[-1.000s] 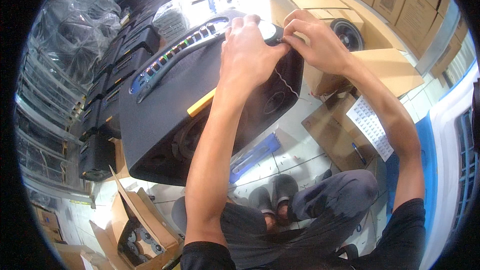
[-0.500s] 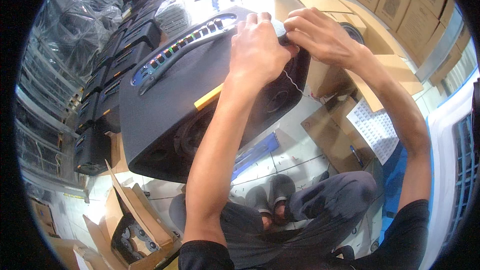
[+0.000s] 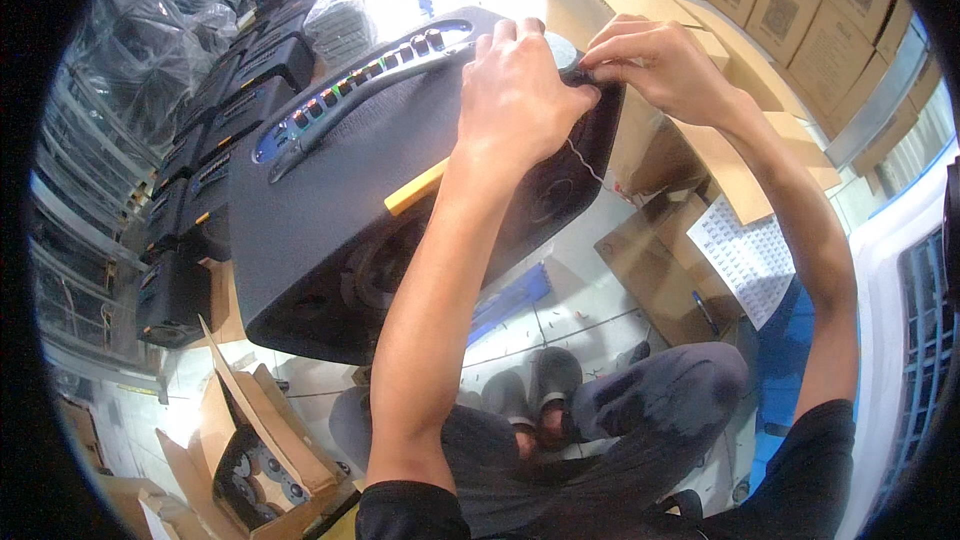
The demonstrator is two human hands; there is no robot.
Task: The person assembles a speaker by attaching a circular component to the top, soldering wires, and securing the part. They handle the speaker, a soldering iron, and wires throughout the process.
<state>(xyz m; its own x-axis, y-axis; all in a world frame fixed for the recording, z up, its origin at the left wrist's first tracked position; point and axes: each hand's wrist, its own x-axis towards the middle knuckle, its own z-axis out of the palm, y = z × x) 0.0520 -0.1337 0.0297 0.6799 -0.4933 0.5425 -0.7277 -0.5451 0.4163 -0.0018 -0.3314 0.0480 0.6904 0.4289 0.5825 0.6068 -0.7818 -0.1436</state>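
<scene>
A large black speaker cabinet [image 3: 330, 190] lies tilted in front of me, with a row of knobs on its control panel [image 3: 350, 90]. My left hand [image 3: 520, 90] grips its far right end, fingers curled over the top and thumb toward the side. Next to that thumb is a pale grey rounded piece [image 3: 563, 50]. My right hand [image 3: 650, 65] pinches at the same corner; what lies between its fingertips is too small to make out. A thin wire [image 3: 585, 160] hangs below the left hand. Beside my left forearm, a yellow strip [image 3: 415, 188] rests on the cabinet's edge.
Several black speakers [image 3: 180, 290] are lined up at the left. An open carton [image 3: 260, 440] with dark round parts stands at lower left. At the right are another open carton [image 3: 740, 175], a printed sheet [image 3: 745, 255] and a pen [image 3: 706, 312]. Stacked boxes [image 3: 800, 10] fill the far right.
My right hand has shifted slightly right and its fingers have drawn into a tighter pinch, showing more of the grey piece. My left hand stays on the cabinet.
</scene>
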